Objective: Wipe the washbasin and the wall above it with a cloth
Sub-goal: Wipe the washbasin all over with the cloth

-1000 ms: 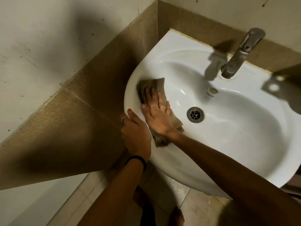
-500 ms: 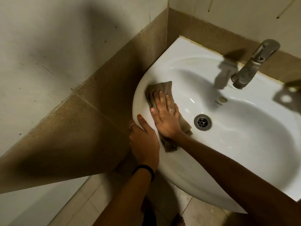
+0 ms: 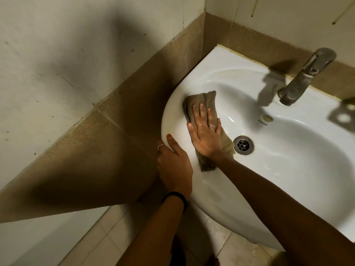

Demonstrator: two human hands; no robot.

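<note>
A white washbasin (image 3: 288, 169) is fixed in the corner against a beige and brown tiled wall (image 3: 288, 18). A brown folded cloth (image 3: 203, 98) lies on the basin's left inner slope, left of the drain (image 3: 243, 145). My right hand (image 3: 204, 134) lies flat on the cloth with fingers spread, pressing it to the porcelain. My left hand (image 3: 173, 167) grips the basin's left outer rim, thumb on top, fingers hidden under the edge.
A dull metal tap (image 3: 305, 75) stands at the back of the basin, spout over the bowl. The side wall (image 3: 76, 73) with a brown tile band runs close along the left. Pale floor tiles (image 3: 107, 244) lie below.
The cloth under my right hand has slid slightly along the left slope of the bowl. My left hand keeps its hold on the rim. The camera has shifted, so the basin sits lower right.
</note>
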